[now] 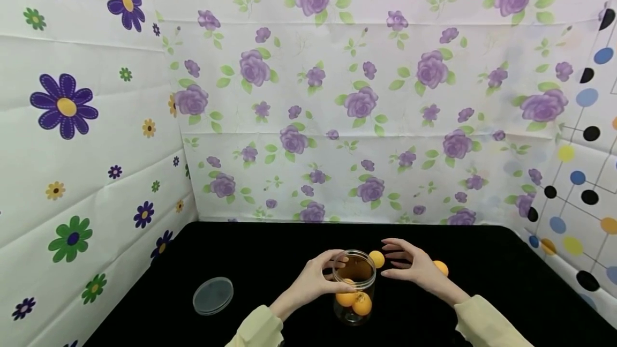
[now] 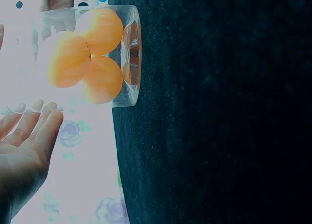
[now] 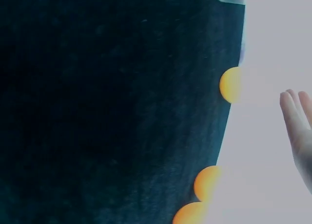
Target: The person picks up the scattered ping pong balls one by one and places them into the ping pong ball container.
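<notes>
**Jar steadied, loose balls beside it**

Right now the left hand (image 1: 315,277) has thumb and fingers curved round the clear jar (image 1: 355,288) near its rim; the left wrist view shows the fingers straight beside the wall, so I cannot tell how firm the hold is. Right hand (image 1: 409,264) hovers just right of the jar mouth, fingers spread, holding nothing. Judgement: keep the jar upright and pinned to the black table (image 1: 270,250), and bring a ball over the open mouth squarely so it doesn't clip the rim and roll off.

Jar: transparent plastic, cylindrical, lidless, standing centre-front on the table. Three orange balls inside (image 2: 80,53), packed touching at the bottom. Loose orange ball (image 1: 377,259) just behind the jar, another (image 1: 441,268) behind the right hand. Clear lid (image 1: 213,295) lies flat, well to the left.
</notes>
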Demonstrator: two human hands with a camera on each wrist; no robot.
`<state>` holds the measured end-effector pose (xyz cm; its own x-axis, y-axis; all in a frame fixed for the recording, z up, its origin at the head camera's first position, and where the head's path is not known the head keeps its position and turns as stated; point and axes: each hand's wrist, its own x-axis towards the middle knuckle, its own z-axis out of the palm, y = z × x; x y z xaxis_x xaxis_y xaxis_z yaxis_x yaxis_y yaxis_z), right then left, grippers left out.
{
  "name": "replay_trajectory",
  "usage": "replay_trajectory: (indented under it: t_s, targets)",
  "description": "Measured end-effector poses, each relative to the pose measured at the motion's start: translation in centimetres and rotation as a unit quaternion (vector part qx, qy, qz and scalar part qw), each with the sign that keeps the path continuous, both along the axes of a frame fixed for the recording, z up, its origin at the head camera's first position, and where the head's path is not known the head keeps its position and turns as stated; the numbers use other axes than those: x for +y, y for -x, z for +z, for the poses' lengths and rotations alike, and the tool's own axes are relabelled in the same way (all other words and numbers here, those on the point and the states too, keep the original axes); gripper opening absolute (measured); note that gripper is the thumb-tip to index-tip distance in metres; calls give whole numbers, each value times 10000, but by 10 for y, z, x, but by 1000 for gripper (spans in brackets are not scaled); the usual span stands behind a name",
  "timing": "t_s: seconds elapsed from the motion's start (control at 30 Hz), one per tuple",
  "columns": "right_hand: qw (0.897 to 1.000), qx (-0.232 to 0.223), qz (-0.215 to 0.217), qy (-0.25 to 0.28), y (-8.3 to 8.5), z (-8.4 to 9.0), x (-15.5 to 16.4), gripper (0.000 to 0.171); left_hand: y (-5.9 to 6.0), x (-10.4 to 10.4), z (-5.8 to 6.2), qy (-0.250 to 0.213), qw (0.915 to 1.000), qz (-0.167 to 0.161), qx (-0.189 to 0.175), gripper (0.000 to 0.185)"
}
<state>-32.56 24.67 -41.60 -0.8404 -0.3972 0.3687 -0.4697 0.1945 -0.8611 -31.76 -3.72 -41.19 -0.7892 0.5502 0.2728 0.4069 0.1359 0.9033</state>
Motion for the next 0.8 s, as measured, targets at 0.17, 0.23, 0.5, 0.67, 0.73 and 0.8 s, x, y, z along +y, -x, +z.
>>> replay_trajectory:
  t_s: [0.17,0.23,0.5,0.67,0.73,0.8]
  targets:
    - [9984,201,-533,5,5,-9,4,59,-1,-1,0,6,10000,-49,-23,58]
    - [9979,167,-628,9,7,-11,4,58,-1,-1,0,18,10000,-60,-18,59]
    - [9967,28,-798,-115,14,-14,3,57,0,-1,1,10,9999,-85,72,60]
    - [9964,44,-829,-187,19,-17,2,57,0,-1,0,-4,9999,-75,125,58]
    - [9962,77,-845,-209,21,-17,1,57,1,-1,0,-6,9999,-49,113,57]
    - [9954,130,-904,-282,23,-17,0,57,2,0,-1,-11,10000,-33,84,57]
